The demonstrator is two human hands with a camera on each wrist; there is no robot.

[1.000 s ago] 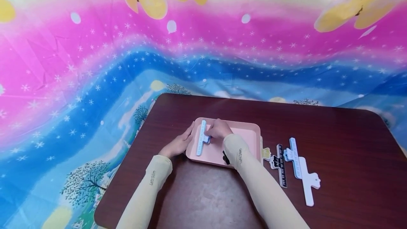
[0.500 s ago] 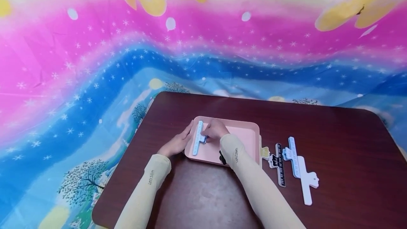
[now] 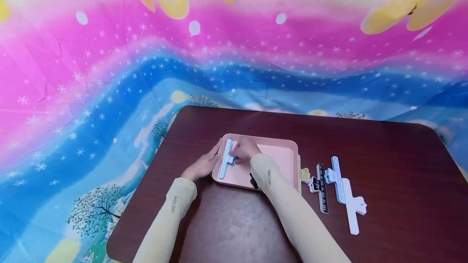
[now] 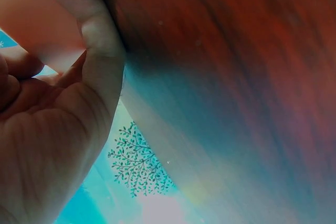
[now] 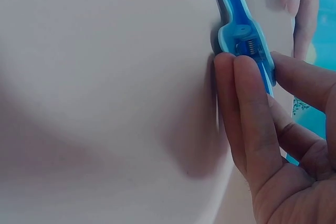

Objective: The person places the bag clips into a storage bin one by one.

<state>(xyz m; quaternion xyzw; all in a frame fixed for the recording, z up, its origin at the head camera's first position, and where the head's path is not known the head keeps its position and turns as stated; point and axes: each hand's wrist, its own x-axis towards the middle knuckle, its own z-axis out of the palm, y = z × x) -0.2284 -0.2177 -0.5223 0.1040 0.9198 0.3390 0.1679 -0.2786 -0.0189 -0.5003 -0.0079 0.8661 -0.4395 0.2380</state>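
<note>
A light blue ruler-patterned clip (image 3: 224,165) is in the pink tray (image 3: 283,157), lengthwise close along its left wall. My right hand (image 3: 245,150) reaches into the tray and pinches this clip by its handle. In the right wrist view the clip's spring shows in the blue clip body (image 5: 244,35), with fingertips on one side and the thumb on the other. My left hand (image 3: 201,166) rests with extended fingers against the outside of the tray's left wall. The left wrist view has the left thumb (image 4: 100,30) lying along the pink wall.
Right of the tray several clips lie on the dark brown table (image 3: 402,165): a yellowish clip (image 3: 304,175) at the tray's wall, a black piano-key clip (image 3: 322,194), another light blue clip (image 3: 339,186) and a white clip (image 3: 352,214). A printed cloth (image 3: 256,35) hangs behind.
My right hand has shifted left with the light blue clip, bringing it nearer the tray's left wall. My left hand stays against the tray.
</note>
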